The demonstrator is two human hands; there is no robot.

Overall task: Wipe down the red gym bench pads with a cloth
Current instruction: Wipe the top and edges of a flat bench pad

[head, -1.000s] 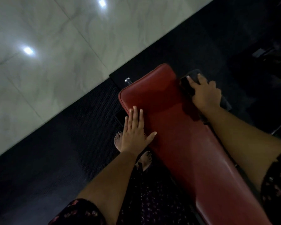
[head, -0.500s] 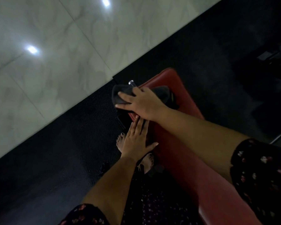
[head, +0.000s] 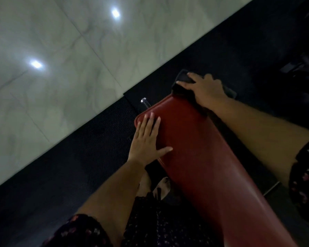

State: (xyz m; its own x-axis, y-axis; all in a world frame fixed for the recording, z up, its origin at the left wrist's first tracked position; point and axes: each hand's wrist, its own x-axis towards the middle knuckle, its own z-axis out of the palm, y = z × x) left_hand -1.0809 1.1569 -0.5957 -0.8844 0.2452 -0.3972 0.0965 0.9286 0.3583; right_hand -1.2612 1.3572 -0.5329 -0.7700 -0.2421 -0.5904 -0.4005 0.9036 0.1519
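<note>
The red bench pad (head: 200, 157) runs from the middle of the view down to the lower right. My left hand (head: 147, 141) lies flat on the pad's near left corner, fingers straight and thumb spread. At the pad's far end, my right hand (head: 205, 90) presses a dark cloth (head: 183, 81) against the top right corner, fingers spread over it. Part of the cloth hangs over the far edge and shows beyond my hand.
Dark rubber matting (head: 78, 166) covers the floor around the bench, bordered by pale marble tiles (head: 52, 50) at upper left. A chrome post end (head: 144, 101) sticks out just beyond the pad. My sandalled feet (head: 157, 188) stand left of the bench. Dark gym equipment (head: 300, 68) sits at right.
My right hand has swept the cloth from the pad's far left corner across to its far right corner. My left hand stays flat on the pad.
</note>
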